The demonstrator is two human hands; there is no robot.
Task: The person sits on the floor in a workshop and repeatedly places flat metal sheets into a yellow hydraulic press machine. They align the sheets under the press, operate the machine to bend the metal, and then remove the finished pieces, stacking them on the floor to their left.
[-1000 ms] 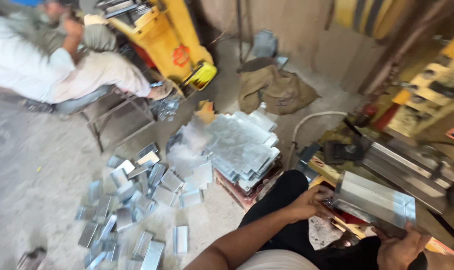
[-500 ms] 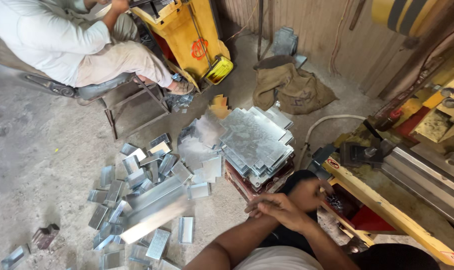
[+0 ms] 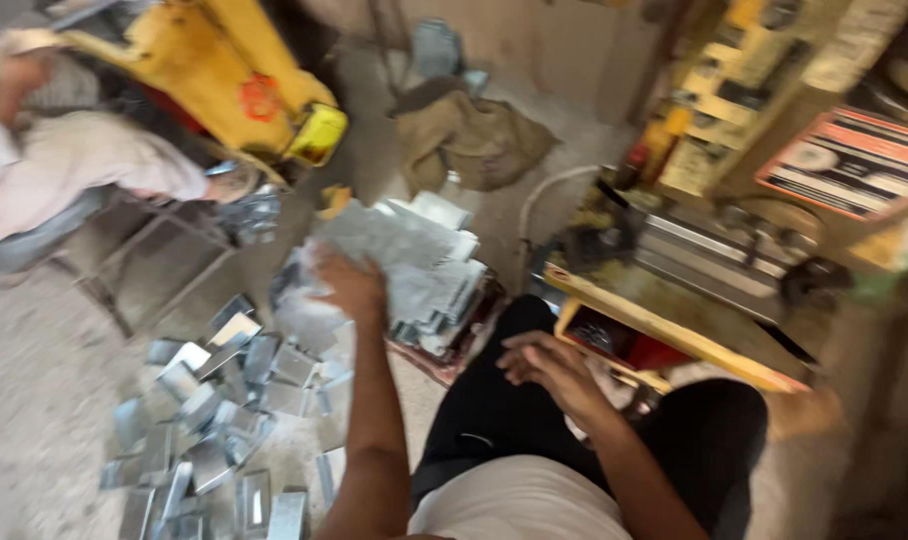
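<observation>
My left hand is stretched out over the near left edge of a stack of flat grey metal sheets on the floor. It touches the sheets, but blur hides whether the fingers grip one. My right hand rests on my black-trousered thigh with its fingers loosely apart and nothing in it. A heap of bent, shiny metal channel pieces lies on the floor to the left of my arm.
A yellow-framed press machine stands close on my right. Another person sits on a metal stool at far left beside a yellow machine. A brown sack lies beyond the sheet stack.
A bent metal piece held near the press a second ago has left my hands. My left hand has swung out to the sheet stack. My right hand has settled on my thigh.
</observation>
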